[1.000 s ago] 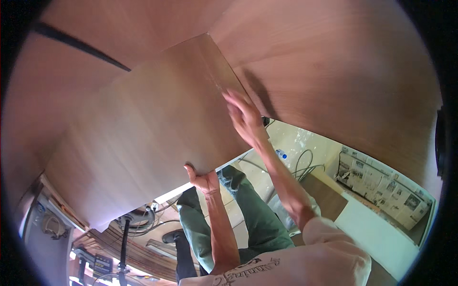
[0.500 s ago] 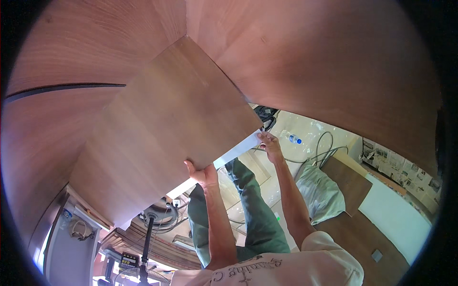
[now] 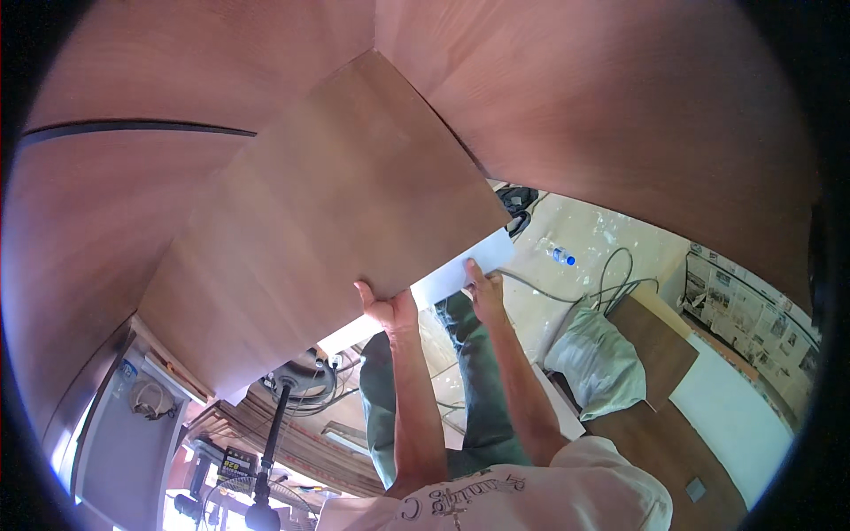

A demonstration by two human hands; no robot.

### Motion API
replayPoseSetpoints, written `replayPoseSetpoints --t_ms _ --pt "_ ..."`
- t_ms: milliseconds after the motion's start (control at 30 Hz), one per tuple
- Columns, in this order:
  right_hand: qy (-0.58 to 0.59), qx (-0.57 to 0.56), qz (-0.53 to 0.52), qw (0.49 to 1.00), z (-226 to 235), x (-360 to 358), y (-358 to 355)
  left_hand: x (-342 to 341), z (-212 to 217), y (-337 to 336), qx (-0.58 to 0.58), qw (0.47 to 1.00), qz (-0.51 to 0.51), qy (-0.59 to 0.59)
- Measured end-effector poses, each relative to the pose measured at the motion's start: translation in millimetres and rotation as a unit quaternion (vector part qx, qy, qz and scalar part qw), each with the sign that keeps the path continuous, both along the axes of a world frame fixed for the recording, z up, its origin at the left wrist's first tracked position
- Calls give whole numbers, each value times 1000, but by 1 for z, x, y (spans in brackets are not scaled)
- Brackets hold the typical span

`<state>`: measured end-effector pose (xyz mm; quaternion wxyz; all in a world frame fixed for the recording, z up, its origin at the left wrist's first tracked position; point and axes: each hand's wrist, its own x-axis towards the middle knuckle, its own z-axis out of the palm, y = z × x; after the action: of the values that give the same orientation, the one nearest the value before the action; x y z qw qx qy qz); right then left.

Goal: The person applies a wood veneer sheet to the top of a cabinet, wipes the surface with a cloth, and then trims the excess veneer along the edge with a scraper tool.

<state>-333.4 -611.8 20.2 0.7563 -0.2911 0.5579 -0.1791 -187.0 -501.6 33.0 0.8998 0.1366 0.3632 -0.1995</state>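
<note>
A large brown wood-veneer panel (image 3: 328,230) with a white underside fills the middle of the view, tilted up against the brown wooden wall. My left hand (image 3: 387,308) grips its lower edge near the middle, fingers curled over the rim. My right hand (image 3: 483,285) holds the same lower edge a little to the right, on the white underside near the corner. Below my arms are my green trousers (image 3: 469,380) and white shirt.
Brown wooden wall panels (image 3: 620,115) surround the board on the left, top and right. On the floor lie a grey sack (image 3: 595,361), cables (image 3: 611,274), a small bottle (image 3: 563,257), and brown and white boards (image 3: 699,398). Machinery and stacked boards (image 3: 266,425) stand at lower left.
My right hand slid from the panel's brown face down to its lower edge. The panel has swung up and to the right, with its white underside now showing.
</note>
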Motion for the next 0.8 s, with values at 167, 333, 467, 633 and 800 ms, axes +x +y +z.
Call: replayPoseSetpoints --t_ms 167,333,467,633,800 --pt "35 -68 -56 996 57 25 9 5 6 3 -28 998 35 47" --pt "61 -62 -59 994 28 17 7 1 5 -3 -36 998 23 55" --pt "165 27 -24 986 32 -37 55 0 -7 5 -36 997 41 52" --pt "142 13 -49 989 36 -94 53 1 -7 -2 -27 998 43 44" --pt "128 126 51 983 -10 -123 28 -4 -36 4 -30 996 61 49"
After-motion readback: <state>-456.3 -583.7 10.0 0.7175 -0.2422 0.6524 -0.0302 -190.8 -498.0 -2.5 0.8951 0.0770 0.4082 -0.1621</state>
